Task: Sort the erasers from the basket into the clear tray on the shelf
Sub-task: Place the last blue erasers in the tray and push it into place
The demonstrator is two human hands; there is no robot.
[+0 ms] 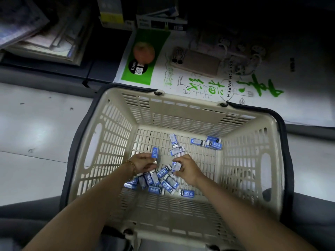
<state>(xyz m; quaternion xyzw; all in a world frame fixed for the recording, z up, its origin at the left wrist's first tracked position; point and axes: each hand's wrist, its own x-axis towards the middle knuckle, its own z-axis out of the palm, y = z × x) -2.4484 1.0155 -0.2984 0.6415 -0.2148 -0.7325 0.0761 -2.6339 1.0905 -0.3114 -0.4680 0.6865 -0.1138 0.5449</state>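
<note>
Head view: two hands reaching into a beige slatted basket (112, 124) holding blue-and-white erasers (168, 185).
The left hand (143, 163), at centre frame, is curling its fingers round an upright eraser (155, 152). The right hand (187, 169), just beside it, is pinching a second eraser (177, 165). Most erasers are lying heaped on the basket floor below the hands, a few scattered toward its upper right. A sketch-paper pad (253, 98) is lying beyond the basket, at upper right.
</note>
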